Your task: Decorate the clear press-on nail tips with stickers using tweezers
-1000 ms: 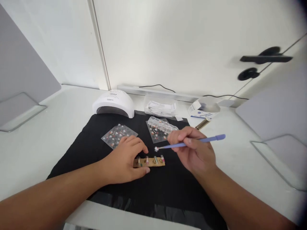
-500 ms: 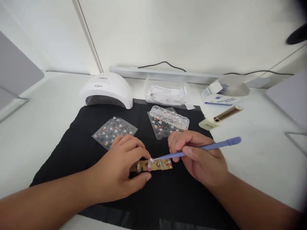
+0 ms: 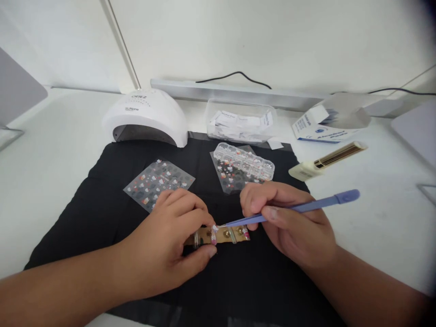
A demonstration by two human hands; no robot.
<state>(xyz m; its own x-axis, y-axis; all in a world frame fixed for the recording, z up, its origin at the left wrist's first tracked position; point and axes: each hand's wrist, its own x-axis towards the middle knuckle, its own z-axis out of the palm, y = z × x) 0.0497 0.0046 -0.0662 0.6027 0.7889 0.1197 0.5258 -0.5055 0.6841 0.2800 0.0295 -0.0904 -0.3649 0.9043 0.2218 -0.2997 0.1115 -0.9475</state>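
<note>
We pinched the nail strip (image 3: 218,235) steady with our left hand (image 3: 166,247) so our right hand (image 3: 293,227), closed on the purple tool (image 3: 299,208), could place a charm (image 3: 215,228)

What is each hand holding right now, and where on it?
The right hand grips a purple tool around its middle, like a pen. The left hand pinches the left end of a tan strip on the black mat.

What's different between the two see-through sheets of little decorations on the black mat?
The left sticker sheet lies flat and bare, tilted like a diamond, near the left hand. The right sticker sheet is partly covered by a clear compartment box and sits behind the right hand. Both hold small red, white and dark pieces.
</note>
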